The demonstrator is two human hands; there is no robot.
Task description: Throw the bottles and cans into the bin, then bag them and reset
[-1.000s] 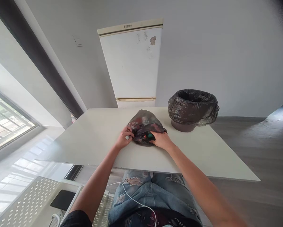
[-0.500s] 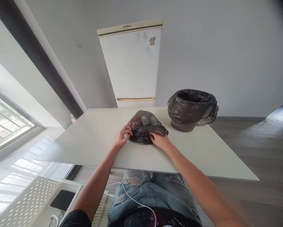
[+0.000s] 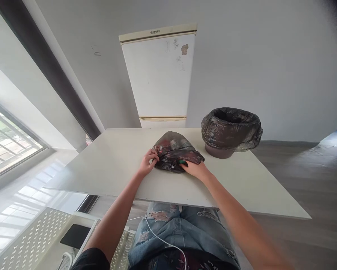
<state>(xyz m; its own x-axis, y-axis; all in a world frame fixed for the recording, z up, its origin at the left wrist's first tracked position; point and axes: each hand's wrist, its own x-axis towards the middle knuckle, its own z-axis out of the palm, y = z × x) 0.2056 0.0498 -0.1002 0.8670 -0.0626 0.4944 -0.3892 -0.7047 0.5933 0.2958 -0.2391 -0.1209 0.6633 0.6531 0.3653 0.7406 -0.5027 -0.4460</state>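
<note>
1. The bag [image 3: 172,155], dark and see-through, lay on the bench [image 3: 101,161], near the front edge and in front of the person's body.
2. The left hand [image 3: 146,165] was at the bag's left side, its fingers pinched together on the plastic there.
3. The right hand [image 3: 198,170] reached in under the bag's loose edge at the other side, with plastic draped over part of it.
4. A bit of green [image 3: 183,162] showed beside the right thumb; with the plastic in the way, I could not tell whether those fingers were clamped on it or apart.
5. Red and pale shapes [image 3: 174,144] showed through the top of the bag.
6. To the right, well apart from the left hand, the brown bin [image 3: 217,151] stood upright on the bench, a black liner [image 3: 230,131] folded over its rim.
7. Behind the bench stood a white fridge [image 3: 160,78].
</note>
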